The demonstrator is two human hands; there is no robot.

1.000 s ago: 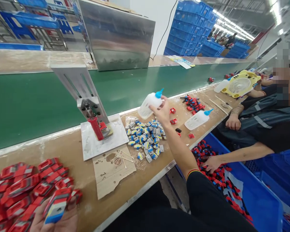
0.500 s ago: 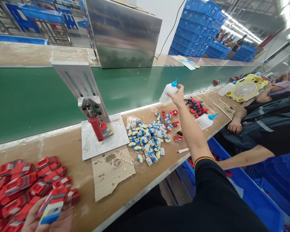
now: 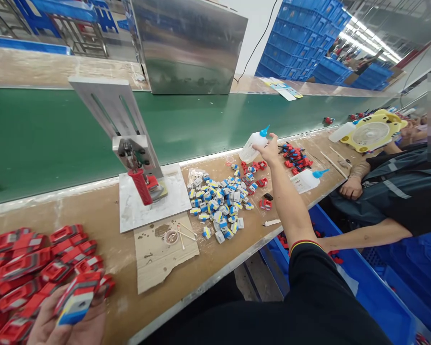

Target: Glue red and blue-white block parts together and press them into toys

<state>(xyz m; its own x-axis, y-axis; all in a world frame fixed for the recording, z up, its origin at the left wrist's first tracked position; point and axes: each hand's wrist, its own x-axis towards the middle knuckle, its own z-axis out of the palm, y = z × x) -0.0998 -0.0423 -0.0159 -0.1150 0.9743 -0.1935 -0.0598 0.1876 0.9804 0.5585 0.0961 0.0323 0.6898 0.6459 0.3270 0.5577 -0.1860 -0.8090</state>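
Note:
My right hand (image 3: 271,149) is stretched out over the workbench and grips a white squeeze bottle with a blue nozzle (image 3: 253,144), held tilted near the edge of the green conveyor belt (image 3: 50,129). My left hand (image 3: 70,321) at the bottom left holds a red toy car part with a blue and grey underside (image 3: 75,299). Beside it lies a pile of red car parts (image 3: 32,268). Small blue, white and yellow pieces (image 3: 217,203) are heaped between the hands.
A small metal press with a red handle (image 3: 138,165) stands on a white plate. A cardboard scrap with a glue dab and sticks (image 3: 167,251) lies before it. A second squeeze bottle (image 3: 307,179), a yellow fan (image 3: 371,132) and a co-worker's arms (image 3: 362,232) are at right.
My right hand carried the bottle outward from above the small pieces toward the belt edge, then lowered it slightly. My left hand kept holding the red part.

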